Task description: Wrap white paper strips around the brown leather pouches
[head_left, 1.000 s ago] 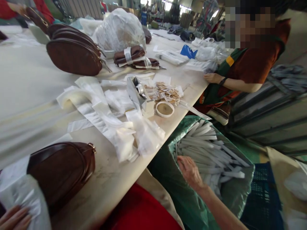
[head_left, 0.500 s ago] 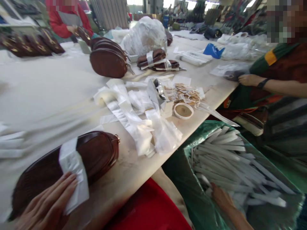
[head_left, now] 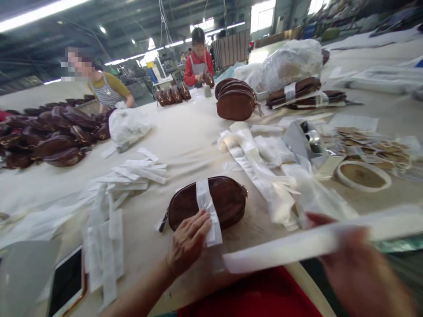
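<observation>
A dark brown leather bag (head_left: 228,200) lies on the table in front of me, with a white paper strip (head_left: 205,198) across its middle. My left hand (head_left: 191,233) rests flat on the lower part of that strip, fingers stretched out. Smeared by motion, my right hand (head_left: 350,255) is closed around a long white foam strip (head_left: 280,253). The foam strip's left end reaches just in front of the bag, and its right end runs toward the frame's edge.
Loose white strips (head_left: 109,237) and a phone (head_left: 68,279) lie at left. To the right are white wrapping sheets (head_left: 257,169), a tape dispenser (head_left: 304,141), a tape roll (head_left: 363,176) and tags (head_left: 370,143). Brown bags (head_left: 234,105) stand farther back. Two people work across the table.
My right hand has come up out of the green-lined bin of foam strips, bringing one over the table edge. The view has swung left; my left hand stays on the bag's strip.
</observation>
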Demonstrator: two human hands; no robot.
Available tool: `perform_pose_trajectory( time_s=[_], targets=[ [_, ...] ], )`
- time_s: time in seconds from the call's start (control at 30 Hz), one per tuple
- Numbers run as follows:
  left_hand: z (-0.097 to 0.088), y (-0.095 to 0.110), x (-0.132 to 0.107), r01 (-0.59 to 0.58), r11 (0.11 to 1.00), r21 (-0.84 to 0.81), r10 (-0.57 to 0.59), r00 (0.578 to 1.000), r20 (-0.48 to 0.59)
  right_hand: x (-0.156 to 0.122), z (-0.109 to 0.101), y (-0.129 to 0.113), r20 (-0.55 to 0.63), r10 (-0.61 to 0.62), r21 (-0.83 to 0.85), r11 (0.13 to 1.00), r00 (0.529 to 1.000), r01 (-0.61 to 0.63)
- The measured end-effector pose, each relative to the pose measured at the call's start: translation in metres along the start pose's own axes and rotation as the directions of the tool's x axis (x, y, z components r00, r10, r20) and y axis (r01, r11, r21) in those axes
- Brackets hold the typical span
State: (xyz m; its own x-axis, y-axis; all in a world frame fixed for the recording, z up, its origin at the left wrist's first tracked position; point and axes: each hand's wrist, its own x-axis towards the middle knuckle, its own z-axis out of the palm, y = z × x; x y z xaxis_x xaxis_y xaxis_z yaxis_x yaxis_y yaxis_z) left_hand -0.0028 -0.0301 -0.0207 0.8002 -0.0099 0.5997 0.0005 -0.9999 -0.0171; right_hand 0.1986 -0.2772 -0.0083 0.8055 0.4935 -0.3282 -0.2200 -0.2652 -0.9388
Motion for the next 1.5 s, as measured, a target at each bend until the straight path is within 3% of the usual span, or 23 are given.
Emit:
perform_pose_trajectory(
  time_s=[0.1, 0.17, 0.27, 0.4, 0.53, 0.77, 0.83, 0.9, 0.93, 0.97, 1.0, 1.03, 1.07, 1.1, 1.17, 1.23, 1.33, 1.5],
  targets=[
    [-0.004, -0.003, 0.002, 0.008, 1.000, -0.009, -0.008, 1.000, 0.025, 0.000, 0.064, -0.008, 0.160, 0.106, 0.159, 0.979, 0.981, -0.131],
    [-0.006, -0.005, 0.003, 0.023, 0.999, -0.024, -0.022, 0.998, 0.060, -0.002, 0.095, -0.003, 0.304, 0.207, 0.226, 0.932, 0.930, -0.282],
    [-0.009, -0.008, 0.006, 0.027, 0.998, -0.051, -0.022, 0.995, 0.097, -0.002, 0.121, 0.007, 0.403, 0.245, 0.273, 0.887, 0.882, -0.372],
    [-0.016, -0.008, 0.009, 0.049, 0.994, -0.096, -0.034, 0.988, 0.153, 0.004, 0.139, 0.016, 0.424, 0.120, 0.329, 0.903, 0.898, -0.276],
    [-0.017, -0.006, 0.010, 0.057, 0.992, -0.115, -0.037, 0.985, 0.166, 0.009, 0.149, 0.020, 0.398, 0.041, 0.385, 0.899, 0.917, -0.208],
    [-0.005, 0.000, -0.001, 0.034, 0.999, -0.037, -0.033, 0.999, 0.030, 0.009, 0.148, 0.019, 0.419, 0.003, 0.390, 0.902, 0.908, -0.183],
    [-0.002, 0.003, -0.004, 0.034, 0.999, -0.034, -0.034, 0.999, 0.005, 0.008, 0.140, 0.019, 0.457, 0.074, 0.299, 0.926, 0.886, -0.232],
    [0.000, 0.005, -0.006, 0.031, 0.999, -0.029, -0.032, 0.999, -0.008, 0.006, 0.125, 0.018, 0.498, 0.160, 0.081, 0.970, 0.852, -0.230],
    [0.000, 0.005, -0.007, 0.030, 0.999, -0.027, -0.030, 0.999, -0.010, 0.006, 0.117, 0.016, 0.489, 0.141, -0.032, 0.989, 0.861, -0.144],
    [0.001, 0.006, -0.007, 0.027, 0.999, -0.026, -0.027, 1.000, -0.012, 0.006, 0.109, 0.013, 0.471, 0.045, -0.121, 0.993, 0.881, 0.014],
    [0.002, 0.006, -0.008, 0.023, 0.999, -0.024, -0.024, 1.000, -0.018, 0.007, 0.103, 0.008, 0.445, -0.124, -0.177, 0.959, 0.887, 0.223],
    [0.002, 0.007, -0.008, 0.020, 1.000, -0.020, -0.020, 0.999, -0.024, 0.009, 0.099, 0.001, 0.418, -0.333, -0.205, 0.872, 0.845, 0.445],
    [0.003, 0.007, -0.009, 0.019, 1.000, -0.016, -0.019, 0.999, -0.031, 0.011, 0.099, -0.006, 0.402, -0.526, -0.218, 0.740, 0.750, 0.636],
    [0.003, 0.007, -0.009, 0.019, 1.000, -0.010, -0.019, 0.999, -0.036, 0.014, 0.101, -0.014, 0.410, -0.664, -0.222, 0.592, 0.625, 0.774],
    [0.004, 0.008, -0.010, 0.026, 1.000, -0.003, -0.026, 0.999, -0.047, 0.020, 0.112, -0.025, 0.475, -0.782, -0.212, 0.344, 0.404, 0.915],
    [0.004, 0.008, -0.011, 0.034, 0.999, -0.003, -0.034, 0.998, -0.058, 0.027, 0.126, -0.029, 0.544, -0.789, -0.205, 0.206, 0.286, 0.957],
    [0.006, 0.009, -0.012, 0.039, 0.999, -0.016, -0.040, 0.996, -0.078, 0.037, 0.137, -0.021, 0.615, -0.749, -0.223, 0.135, 0.246, 0.966],
    [0.008, 0.008, -0.012, 0.056, 0.997, -0.060, -0.062, 0.994, -0.093, 0.048, 0.132, -0.009, 0.670, -0.715, -0.203, 0.083, 0.200, 0.976]
  ],
)
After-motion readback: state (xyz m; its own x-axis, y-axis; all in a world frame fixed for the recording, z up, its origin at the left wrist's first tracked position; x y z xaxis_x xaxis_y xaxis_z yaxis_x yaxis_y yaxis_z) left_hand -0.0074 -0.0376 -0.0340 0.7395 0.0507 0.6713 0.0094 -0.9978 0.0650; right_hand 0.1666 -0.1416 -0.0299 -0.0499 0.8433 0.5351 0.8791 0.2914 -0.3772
